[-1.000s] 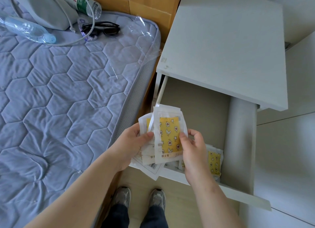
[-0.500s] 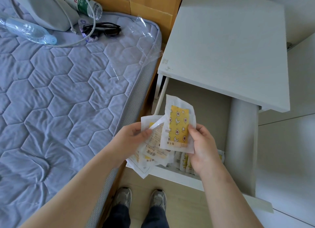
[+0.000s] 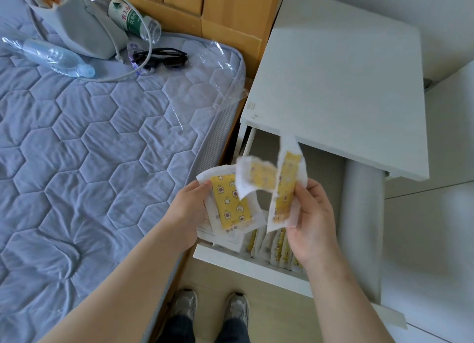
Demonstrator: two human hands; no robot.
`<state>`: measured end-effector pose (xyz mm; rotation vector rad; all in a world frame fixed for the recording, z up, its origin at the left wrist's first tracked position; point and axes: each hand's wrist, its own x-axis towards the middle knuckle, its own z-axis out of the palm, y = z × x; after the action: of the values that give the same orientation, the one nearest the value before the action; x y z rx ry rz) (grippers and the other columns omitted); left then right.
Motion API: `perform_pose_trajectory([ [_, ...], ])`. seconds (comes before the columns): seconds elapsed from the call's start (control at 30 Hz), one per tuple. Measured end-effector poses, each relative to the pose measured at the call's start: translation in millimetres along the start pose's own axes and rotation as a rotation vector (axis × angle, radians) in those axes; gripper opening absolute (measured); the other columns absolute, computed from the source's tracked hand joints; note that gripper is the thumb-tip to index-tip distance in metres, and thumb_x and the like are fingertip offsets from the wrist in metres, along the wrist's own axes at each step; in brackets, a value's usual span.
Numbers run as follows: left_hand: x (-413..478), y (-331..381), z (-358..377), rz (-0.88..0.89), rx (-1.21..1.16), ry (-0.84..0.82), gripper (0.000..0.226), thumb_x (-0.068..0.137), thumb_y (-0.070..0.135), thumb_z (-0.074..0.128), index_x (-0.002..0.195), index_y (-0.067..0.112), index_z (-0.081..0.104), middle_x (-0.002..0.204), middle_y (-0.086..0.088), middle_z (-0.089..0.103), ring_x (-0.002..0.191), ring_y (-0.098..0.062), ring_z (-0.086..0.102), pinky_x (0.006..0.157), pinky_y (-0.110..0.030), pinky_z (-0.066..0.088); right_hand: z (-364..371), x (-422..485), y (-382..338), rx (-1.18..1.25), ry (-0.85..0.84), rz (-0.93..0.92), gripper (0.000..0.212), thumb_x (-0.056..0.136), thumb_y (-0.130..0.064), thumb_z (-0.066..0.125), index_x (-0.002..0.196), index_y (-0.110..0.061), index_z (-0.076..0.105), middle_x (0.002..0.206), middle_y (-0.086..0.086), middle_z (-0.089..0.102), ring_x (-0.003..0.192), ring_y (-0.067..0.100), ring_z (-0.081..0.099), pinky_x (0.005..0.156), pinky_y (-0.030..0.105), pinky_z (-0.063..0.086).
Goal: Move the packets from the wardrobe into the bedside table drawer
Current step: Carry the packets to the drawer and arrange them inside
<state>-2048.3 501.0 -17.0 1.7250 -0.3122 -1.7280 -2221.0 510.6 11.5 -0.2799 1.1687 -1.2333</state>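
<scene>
My left hand (image 3: 189,211) holds a stack of white packets with yellow patterned fronts (image 3: 229,204) above the drawer's left front corner. My right hand (image 3: 311,214) pinches one packet (image 3: 286,188), held edge-on and upright over the open drawer. A blurred packet (image 3: 256,177) hangs between the two, and I cannot tell which hand holds it. Several packets (image 3: 277,247) stand in a row inside the white bedside table drawer (image 3: 246,263), along its front wall.
The white bedside table top (image 3: 338,86) overhangs the drawer's back. A bed with a quilted blue mattress (image 3: 89,150) lies left, carrying two bottles, a grey bag, a cord and dark glasses (image 3: 161,58). My shoes (image 3: 210,306) stand on the floor below.
My right hand has drawn one packet off the stack, to the right, and turned it edge-on. The left hand's stack now shows a yellow front. A second packet flutters between them.
</scene>
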Motion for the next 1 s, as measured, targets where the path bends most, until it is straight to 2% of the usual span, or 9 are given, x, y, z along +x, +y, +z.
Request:
perform_pose_trajectory([
  [0.1, -1.3, 4.8, 3.0, -0.05, -0.084, -0.053, 0.024, 0.1, 0.025, 0.041, 0.095, 0.017, 0.063, 0.086, -0.009, 0.069, 0.073, -0.026, 0.064, 0.069, -0.04, 0.052, -2.8, -4.3, 11.5, -0.345, -0.085, 0.004, 0.02, 0.097, -0.009, 0.044, 0.081, -0.011, 0.056, 0.066, -0.004, 0.065, 0.064, 0.012, 0.06, 0.056, 0.026, 0.05],
  [0.23, -3.5, 3.0, 4.6, -0.025, -0.036, -0.143, 0.028, 0.098, 0.034, 0.043, 0.098, 0.015, 0.064, 0.078, -0.007, 0.074, 0.065, -0.023, 0.07, 0.058, -0.034, 0.055, -5.9, -11.2, 21.8, -0.697, -0.186, 0.022, 0.015, 0.098, -0.019, 0.047, 0.091, -0.014, 0.059, 0.074, -0.009, 0.069, 0.069, 0.006, 0.065, 0.06, 0.021, 0.049],
  [0.33, -4.9, -4.2, 4.1, 0.019, 0.097, -0.146, 0.021, 0.097, 0.018, 0.048, 0.108, 0.009, 0.064, 0.09, -0.011, 0.074, 0.076, -0.029, 0.071, 0.059, -0.039, 0.058, -6.0, -12.7, 25.3, -0.796, -0.186, 0.022, 0.015, 0.099, -0.021, 0.044, 0.095, -0.016, 0.058, 0.081, -0.009, 0.069, 0.072, 0.002, 0.065, 0.059, 0.014, 0.05],
  [0.4, -4.0, -8.2, 2.1, 0.048, 0.134, -0.109, 0.022, 0.095, 0.008, 0.05, 0.111, 0.009, 0.064, 0.094, -0.013, 0.073, 0.084, -0.033, 0.07, 0.069, -0.048, 0.058, -6.3, -12.1, 27.2, -0.819, -0.108, -0.002, 0.015, 0.1, -0.022, 0.043, 0.094, -0.017, 0.056, 0.083, -0.006, 0.066, 0.072, 0.002, 0.063, 0.058, 0.013, 0.049],
  [0.5, -3.1, -9.5, 1.6, 0.083, 0.138, -0.082, 0.019, 0.095, 0.013, 0.054, 0.111, 0.013, 0.064, 0.096, -0.009, 0.074, 0.086, -0.029, 0.071, 0.074, -0.052, 0.057, -8.8, -8.2, 29.2, -0.811, 0.059, -0.009, 0.015, 0.101, -0.022, 0.04, 0.092, -0.019, 0.052, 0.089, -0.002, 0.062, 0.076, 0.008, 0.061, 0.058, 0.019, 0.045],
  [0.6, -0.9, -9.9, 5.0, 0.139, 0.22, -0.082, 0.01, 0.091, 0.015, 0.06, 0.1, 0.018, 0.064, 0.088, -0.003, 0.074, 0.076, -0.019, 0.072, 0.067, -0.043, 0.06, -12.1, -1.9, 30.1, -0.803, 0.148, 0.027, 0.013, 0.1, -0.02, 0.039, 0.089, -0.019, 0.046, 0.086, -0.001, 0.058, 0.074, 0.012, 0.056, 0.057, 0.023, 0.043],
  [0.7, 0.5, -9.0, 9.1, 0.151, 0.288, -0.108, 0.01, 0.088, 0.014, 0.064, 0.091, 0.023, 0.063, 0.085, 0.001, 0.073, 0.071, -0.014, 0.072, 0.059, -0.035, 0.06, -16.0, 1.5, 28.5, -0.72, 0.14, 0.119, 0.007, 0.095, -0.023, 0.052, 0.094, -0.018, 0.048, 0.087, -0.003, 0.059, 0.076, 0.009, 0.058, 0.057, 0.024, 0.041],
  [0.87, 5.7, -9.4, 16.9, 0.164, 0.387, -0.16, 0.014, 0.085, 0.017, 0.067, 0.092, 0.028, 0.062, 0.081, 0.008, 0.072, 0.066, -0.007, 0.071, 0.049, -0.027, 0.055, -26.5, 9.9, 37.8, -0.604, 0.119, 0.241, 0.025, 0.08, -0.023, 0.073, 0.101, -0.017, 0.06, 0.095, -0.001, 0.072, 0.087, 0.015, 0.068, 0.072, 0.034, 0.053],
  [1.0, 13.6, -9.8, 27.8, 0.095, 0.364, -0.173, 0.015, 0.097, 0.026, 0.05, 0.092, 0.027, 0.064, 0.09, 0.002, 0.073, 0.085, -0.02, 0.07, 0.078, -0.042, 0.056, -34.0, 21.0, 43.3, -0.504, 0.194, 0.206, 0.026, 0.08, -0.02, 0.073, 0.103, -0.015, 0.06, 0.092, -0.001, 0.071, 0.081, 0.013, 0.067, 0.062, 0.028, 0.049],
])
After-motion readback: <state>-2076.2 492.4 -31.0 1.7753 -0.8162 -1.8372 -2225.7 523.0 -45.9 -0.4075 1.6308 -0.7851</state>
